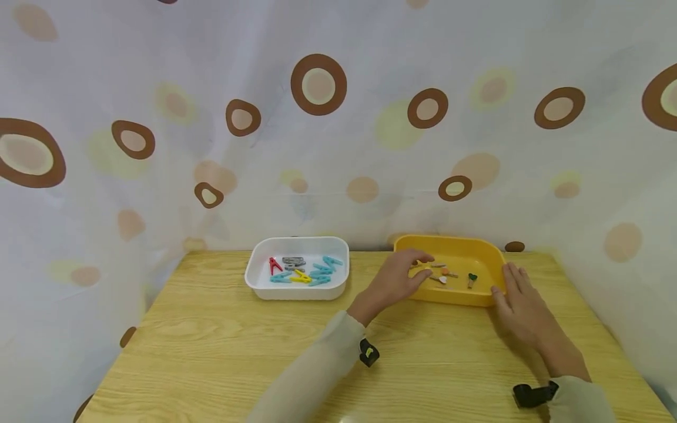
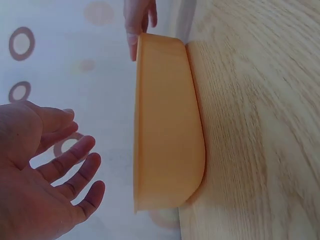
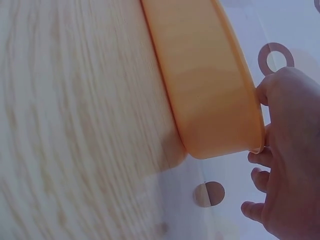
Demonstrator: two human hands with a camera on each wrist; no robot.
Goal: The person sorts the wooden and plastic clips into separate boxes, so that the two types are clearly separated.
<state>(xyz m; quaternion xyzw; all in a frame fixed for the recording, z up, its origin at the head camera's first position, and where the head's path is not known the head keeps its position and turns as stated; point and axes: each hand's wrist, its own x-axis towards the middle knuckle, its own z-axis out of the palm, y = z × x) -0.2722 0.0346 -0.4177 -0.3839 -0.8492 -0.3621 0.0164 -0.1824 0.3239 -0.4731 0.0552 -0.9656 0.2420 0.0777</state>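
Note:
A yellow tray stands on the table, holding several small decorated clips, among them one with a green heart and one with a white heart. Over the tray's left part hovers my left hand, its fingers loosely bent and spread. Nothing shows between those fingers in the left wrist view. My right hand rests against the tray's near right corner, thumb on the near side and fingers fairly straight along the right side. In the right wrist view, this hand touches the rim.
Left of the yellow tray, a white tray holds several clothespins: light blue ones, a red one, a yellow one and grey ones. A patterned curtain hangs behind the wooden table.

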